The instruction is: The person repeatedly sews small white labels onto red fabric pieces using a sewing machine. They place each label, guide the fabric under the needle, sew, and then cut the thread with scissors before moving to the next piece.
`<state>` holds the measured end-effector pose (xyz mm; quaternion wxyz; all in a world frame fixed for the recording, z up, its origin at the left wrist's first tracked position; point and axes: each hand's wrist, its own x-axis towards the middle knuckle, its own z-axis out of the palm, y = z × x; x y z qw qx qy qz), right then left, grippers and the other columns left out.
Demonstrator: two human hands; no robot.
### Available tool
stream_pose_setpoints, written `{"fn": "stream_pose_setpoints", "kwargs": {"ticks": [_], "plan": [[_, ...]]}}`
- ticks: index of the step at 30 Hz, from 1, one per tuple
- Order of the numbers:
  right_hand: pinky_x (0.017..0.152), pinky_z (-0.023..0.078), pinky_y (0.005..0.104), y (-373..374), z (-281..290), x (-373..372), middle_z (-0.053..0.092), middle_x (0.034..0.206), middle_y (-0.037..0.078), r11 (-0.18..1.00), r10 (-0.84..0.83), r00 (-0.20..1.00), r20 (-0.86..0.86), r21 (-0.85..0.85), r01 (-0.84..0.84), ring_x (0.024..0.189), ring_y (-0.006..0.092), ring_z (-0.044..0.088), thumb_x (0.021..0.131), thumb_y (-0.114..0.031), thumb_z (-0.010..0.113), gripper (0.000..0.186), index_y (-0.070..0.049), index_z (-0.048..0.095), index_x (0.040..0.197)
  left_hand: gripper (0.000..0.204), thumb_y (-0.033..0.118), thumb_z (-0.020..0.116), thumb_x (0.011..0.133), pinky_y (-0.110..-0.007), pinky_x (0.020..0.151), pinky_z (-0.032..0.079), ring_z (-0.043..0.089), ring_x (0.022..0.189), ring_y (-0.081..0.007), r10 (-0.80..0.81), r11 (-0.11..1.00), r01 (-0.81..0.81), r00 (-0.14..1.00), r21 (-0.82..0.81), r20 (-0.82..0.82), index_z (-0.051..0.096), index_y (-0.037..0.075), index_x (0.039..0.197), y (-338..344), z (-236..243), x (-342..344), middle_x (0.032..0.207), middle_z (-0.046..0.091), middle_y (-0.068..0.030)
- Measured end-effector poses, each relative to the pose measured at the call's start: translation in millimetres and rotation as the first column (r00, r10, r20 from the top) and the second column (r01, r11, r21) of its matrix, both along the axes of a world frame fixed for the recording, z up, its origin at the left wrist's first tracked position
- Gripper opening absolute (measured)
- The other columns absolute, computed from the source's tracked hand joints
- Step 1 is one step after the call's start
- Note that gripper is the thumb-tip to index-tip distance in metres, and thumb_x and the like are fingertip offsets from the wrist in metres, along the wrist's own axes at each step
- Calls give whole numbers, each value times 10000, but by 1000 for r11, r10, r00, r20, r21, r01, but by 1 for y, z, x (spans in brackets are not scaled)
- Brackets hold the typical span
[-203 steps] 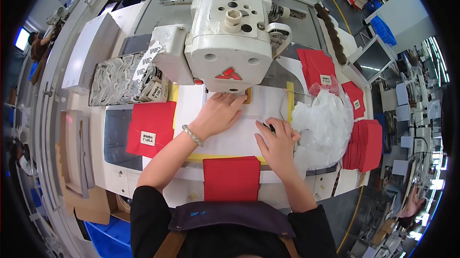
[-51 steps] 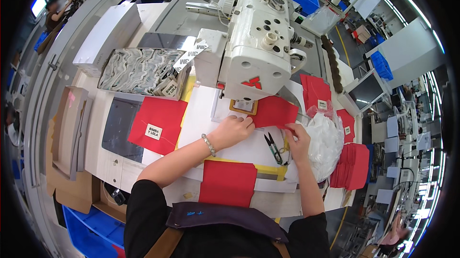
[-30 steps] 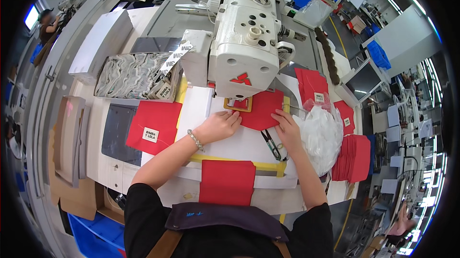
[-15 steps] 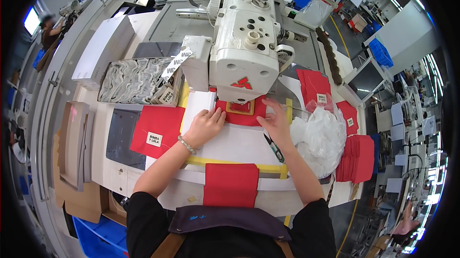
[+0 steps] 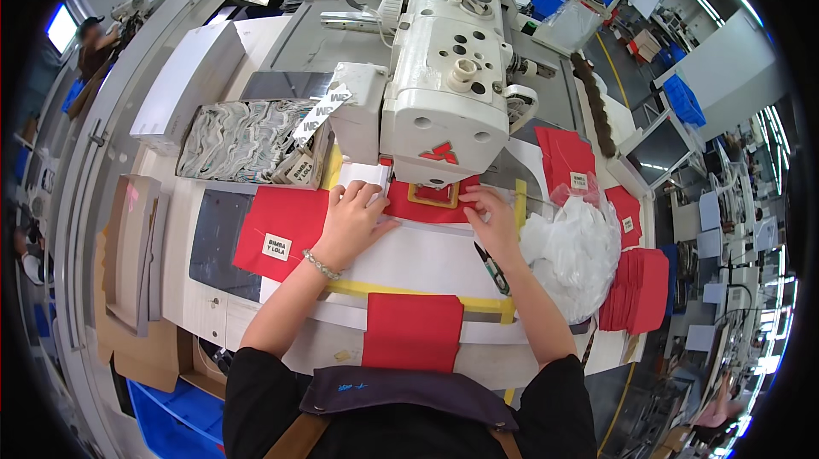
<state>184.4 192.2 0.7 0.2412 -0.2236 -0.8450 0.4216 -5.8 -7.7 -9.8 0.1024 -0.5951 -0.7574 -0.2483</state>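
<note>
A red fabric piece (image 5: 398, 206) lies under the head of a white sewing machine (image 5: 448, 122), with a yellow rectangular clamp frame (image 5: 413, 195) on it. My left hand (image 5: 353, 222) is by its left edge, fingers spread and holding nothing, the thumb nearest the cloth. At the right edge, the fingertips of my right hand (image 5: 490, 216) touch the red fabric, thumb apart from the index finger. Below that hand lies a pair of thread snips (image 5: 492, 272). Left of my left hand is another red piece (image 5: 256, 241) with a pale label.
A red fabric stack (image 5: 414, 331) sits at the front edge. To the right are crumpled white plastic (image 5: 570, 254) and a thicker red stack (image 5: 633, 293). A box of folded label strips (image 5: 247, 142) and an open cardboard box (image 5: 132, 254) stand at left.
My left hand has moved left off the red fabric, and its fingers have spread. My right hand's fingertips have come down onto the fabric's right edge.
</note>
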Motion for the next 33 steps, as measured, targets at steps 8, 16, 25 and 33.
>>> {"fn": "stream_pose_setpoints", "kwargs": {"ticks": [8,16,25,33], "plan": [[700,493,267,-4,8,2,646,1084,99,997,-31,997,64,-69,35,752,146,585,797,15,668,195,-22,691,986,324,365,778,753,-451,915,341,510,1091,-210,-29,999,29,1000,-12,5,671,140,960,-2,-2,0,1132,584,2],[730,498,296,-7,6,5,668,1040,117,1000,-6,1000,23,-19,7,780,188,622,796,22,657,167,-3,689,959,311,378,774,755,-426,894,326,511,1061,-196,-3,1000,3,998,3,-69,668,147,935,-3,-7,3,1060,577,2],[755,484,317,-5,3,3,675,1038,112,1000,-7,1000,16,-2,7,767,199,631,786,-5,676,142,-10,684,927,362,385,759,759,-433,900,348,508,1083,-195,11,1000,-11,997,8,-71,653,149,1013,-3,-6,5,1099,564,-4],[876,296,412,-10,-1,6,647,1153,-23,845,-105,968,229,533,-35,1062,200,544,813,-194,686,199,-148,692,1007,402,378,762,763,-440,915,320,491,1119,-215,19,999,-19,1000,-34,-10,653,144,1071,-3,-5,5,1135,559,-21]]}}
